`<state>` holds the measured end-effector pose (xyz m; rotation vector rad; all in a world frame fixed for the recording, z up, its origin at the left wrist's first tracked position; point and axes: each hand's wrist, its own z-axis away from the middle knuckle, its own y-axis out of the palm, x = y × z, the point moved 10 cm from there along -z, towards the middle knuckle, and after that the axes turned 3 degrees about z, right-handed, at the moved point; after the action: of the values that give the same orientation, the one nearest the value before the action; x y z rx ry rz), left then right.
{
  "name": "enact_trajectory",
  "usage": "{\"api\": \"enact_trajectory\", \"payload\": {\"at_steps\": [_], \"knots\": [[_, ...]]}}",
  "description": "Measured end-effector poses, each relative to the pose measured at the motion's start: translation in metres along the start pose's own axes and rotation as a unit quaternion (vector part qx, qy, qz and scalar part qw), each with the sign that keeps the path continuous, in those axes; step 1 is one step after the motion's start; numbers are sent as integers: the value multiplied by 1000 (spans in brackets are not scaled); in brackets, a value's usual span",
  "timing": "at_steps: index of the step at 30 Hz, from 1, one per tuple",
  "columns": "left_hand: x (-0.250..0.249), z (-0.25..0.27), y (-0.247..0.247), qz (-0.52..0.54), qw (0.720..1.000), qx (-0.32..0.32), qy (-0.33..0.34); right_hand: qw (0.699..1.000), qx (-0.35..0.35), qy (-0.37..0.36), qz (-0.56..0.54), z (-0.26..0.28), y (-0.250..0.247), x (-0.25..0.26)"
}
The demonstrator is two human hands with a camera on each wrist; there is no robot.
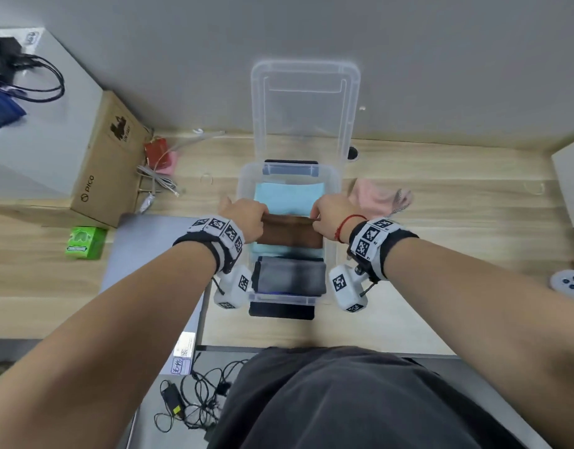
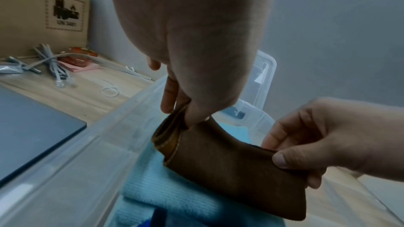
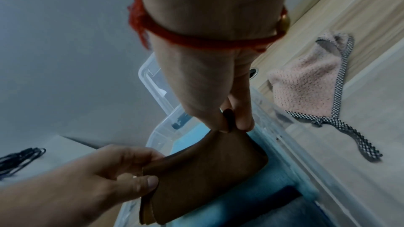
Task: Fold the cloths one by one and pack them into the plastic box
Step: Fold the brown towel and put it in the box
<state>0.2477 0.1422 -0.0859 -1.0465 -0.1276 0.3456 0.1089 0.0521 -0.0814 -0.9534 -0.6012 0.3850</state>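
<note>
Brown cloth (image 1: 290, 233), folded, hangs low inside the plastic box (image 1: 331, 254) over the light-blue cloth (image 1: 288, 196), just beyond a folded grey cloth (image 1: 290, 275) — left hand (image 1: 246, 217) and right hand (image 1: 332, 215) each hold a tight grip, thumb and fingers pinching an upper corner. Risk as I judge it: the layers at the left end already fan apart, so an uneven let-go could spill the fold open or snag it on the box wall. Pink cloth (image 1: 378, 197) lies unfolded on the desk (image 1: 457, 286), right of the box.

Both hands (image 1: 287, 218) pinch brown cloth (image 1: 290, 234) over plastic box (image 1: 331, 189).
</note>
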Motion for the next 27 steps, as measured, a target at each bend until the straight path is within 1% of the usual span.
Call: {"api": "enact_trajectory", "payload": {"at_steps": [4,8,10,12,14,15,16,18,19,21,25,27], "knots": [[8,-15,23,-65,996,64,8,998,30,1,61,-16,12,9],[7,-24,30,-77,994,75,12,992,49,1,118,-24,18,13],[9,-28,28,-64,996,59,8,988,57,-3,143,-25,20,14],[9,-30,17,-47,999,9,17,987,45,-14,157,-27,18,16],[6,-29,1,-30,998,-43,40,988,26,-36,149,-30,15,20],[3,-29,-3,-21,997,-53,55,989,23,-52,135,-31,14,24],[1,-28,-5,-11,996,-49,70,989,31,-69,124,-31,15,30],[-5,-27,5,-1,995,-7,95,985,80,-102,114,-27,27,42],[-7,-26,11,-10,995,12,102,980,109,-112,121,-25,36,45],[-7,-25,18,-39,994,29,103,967,151,-115,169,-20,49,43],[-5,-26,19,-79,993,35,84,938,174,-112,280,-11,48,32],[-6,-28,14,-87,992,43,75,935,167,-114,291,-9,39,31]]}}
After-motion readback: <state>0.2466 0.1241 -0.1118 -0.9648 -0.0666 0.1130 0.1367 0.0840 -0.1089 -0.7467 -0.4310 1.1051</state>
